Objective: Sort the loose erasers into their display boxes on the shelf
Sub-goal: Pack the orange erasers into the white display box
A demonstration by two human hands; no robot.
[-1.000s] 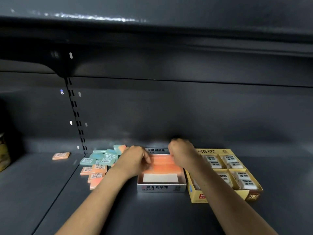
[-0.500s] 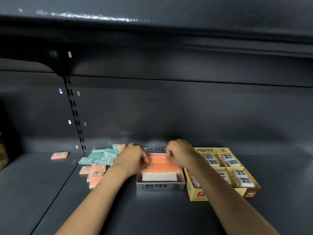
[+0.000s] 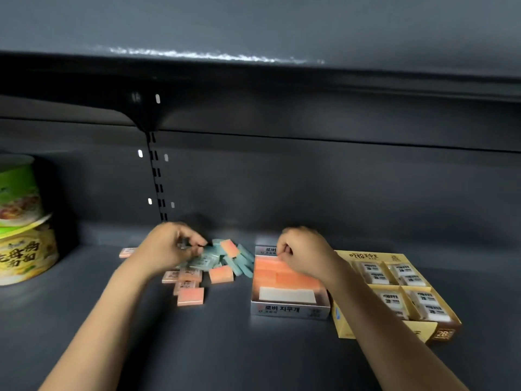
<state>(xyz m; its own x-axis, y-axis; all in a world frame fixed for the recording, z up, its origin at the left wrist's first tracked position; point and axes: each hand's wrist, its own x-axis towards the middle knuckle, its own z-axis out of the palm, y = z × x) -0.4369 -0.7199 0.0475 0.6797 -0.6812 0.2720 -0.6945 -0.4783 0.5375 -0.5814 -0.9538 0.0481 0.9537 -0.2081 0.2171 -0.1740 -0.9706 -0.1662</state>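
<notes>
Dark grey shelf [image 3: 225, 348] w/ back panel and an upper shelf overhead fills the view. Far left, two stacked instant-noodle bowls [image 3: 22, 221], green one on top of yellow. Right side: yellow display box [image 3: 346, 331] w/ four compartments, wrapped white erasers [image 3: 420, 303] in each. Just left of it, touching or nearly so, the silver display box [image 3: 290, 310] w/ Korean lettering, holding orange erasers [image 3: 279, 273] toward the back and a white patch at the front. Left of that, apart from it, a loose pile of teal and orange erasers [image 3: 222, 263] on the shelf; one orange eraser [image 3: 126, 252] lies alone further left, partly behind the left forearm. Left hand [image 3: 169, 249] is over the pile, fingers curled, pinching something small at the tips – blurred, looks like a teal eraser but can't tell for sure. Right hand [image 3: 301, 249] sits over the back of the silver box, fingers curled into a loose fist above the orange erasers; can't tell if it holds anything.
</notes>
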